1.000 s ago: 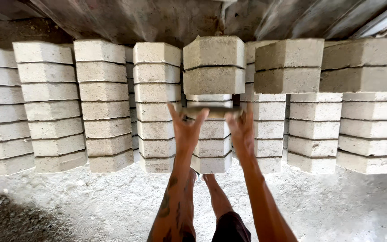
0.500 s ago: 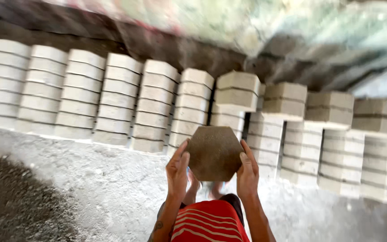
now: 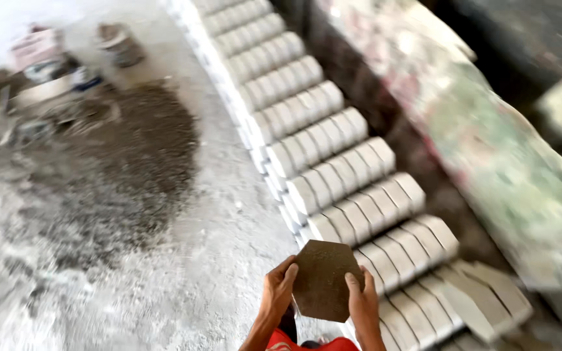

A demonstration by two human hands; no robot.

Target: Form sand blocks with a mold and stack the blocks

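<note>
— While both hands are on it, how do we list the piece?

— Item one: hexagonal plate [image 3: 323, 278], dark brown, flat, held upright in front of the body, low in the view and clear of the ground. Left hand [image 3: 278, 292] clasps its left edge, fingers curled onto the face; right hand [image 3: 362, 300] clasps the right edge likewise. Both are pressed against the plate, not spread.

— And the stock behind it?

— Item two: stacks of pale concrete blocks [image 3: 333, 175], many rows running in a long line beside a stained wall [image 3: 489, 156]. Those nearest the hands look hexagonal, lying slightly askew.

— Ground?

— Item three: pale dusty floor [image 3: 183, 286], with a dark heap of sand or gravel [image 3: 118, 169] well apart to the left; buckets and tubs [image 3: 66, 58] beyond it, blurred.

— Progress, by your reckoning?

— A large run of blocks appears finished and stacked. The plate is free in the hands, carrying nothing, just beside the stacks and far from the heap. What remains cannot be told.
</note>
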